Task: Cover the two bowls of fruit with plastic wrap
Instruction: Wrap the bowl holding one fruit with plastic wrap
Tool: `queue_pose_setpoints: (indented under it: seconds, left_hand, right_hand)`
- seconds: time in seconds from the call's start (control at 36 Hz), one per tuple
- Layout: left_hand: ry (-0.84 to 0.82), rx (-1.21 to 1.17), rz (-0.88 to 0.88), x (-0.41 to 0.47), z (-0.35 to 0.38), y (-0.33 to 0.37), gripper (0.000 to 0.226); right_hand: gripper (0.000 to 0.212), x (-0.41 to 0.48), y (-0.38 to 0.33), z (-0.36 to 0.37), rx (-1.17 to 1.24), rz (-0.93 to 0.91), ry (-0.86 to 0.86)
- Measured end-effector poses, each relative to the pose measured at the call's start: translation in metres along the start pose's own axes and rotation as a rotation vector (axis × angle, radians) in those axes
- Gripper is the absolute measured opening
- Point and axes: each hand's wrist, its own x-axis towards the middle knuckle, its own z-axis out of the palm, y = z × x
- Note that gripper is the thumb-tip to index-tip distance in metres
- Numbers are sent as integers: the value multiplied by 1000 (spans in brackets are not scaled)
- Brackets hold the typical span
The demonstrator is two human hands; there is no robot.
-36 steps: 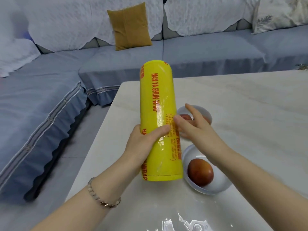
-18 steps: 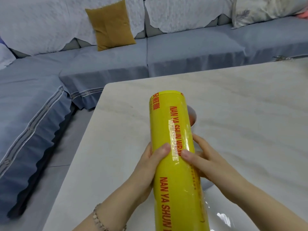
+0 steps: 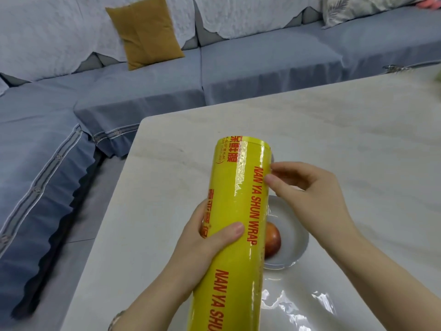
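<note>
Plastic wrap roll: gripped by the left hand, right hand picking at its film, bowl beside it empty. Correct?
No: the head view shows a red fruit in the bowl. The left hand grips the plastic wrap roll, the right hand picks at its film.

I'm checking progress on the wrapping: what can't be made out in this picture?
Head view:
Second bowl: hidden behind the roll and right hand.
Near bowl: roll covers its left side and part of the fruit.
Roll's lower end: cut off by the bottom edge.
Whether the right hand has caught the film edge: too fine to tell.
</note>
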Motion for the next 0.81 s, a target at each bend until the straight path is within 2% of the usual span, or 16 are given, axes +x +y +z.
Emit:
queue_pose_setpoints:
  seconds: [0.17, 0.36, 0.47, 0.67, 0.81]
  left_hand:
    - [-9, 62, 14, -2, -4, -3, 80]
    - [-3, 156, 11, -3, -9, -6, 83]
    - [57, 200, 43, -3, -11, -6, 83]
    - [196, 395, 77, -3, -5, 0, 96]
    - [203, 460, 79, -3, -2, 5, 92]
  right_hand:
    - [2, 1, 9, -3, -14, 87, -16]
    - [17, 0, 16, -4, 23, 102, -148]
    - [25, -3, 22, -5, 122, 153, -115]
    - [24, -16, 21, -6, 298, 198, -45]
    - [16, -18, 13, -5, 347, 237, -154]
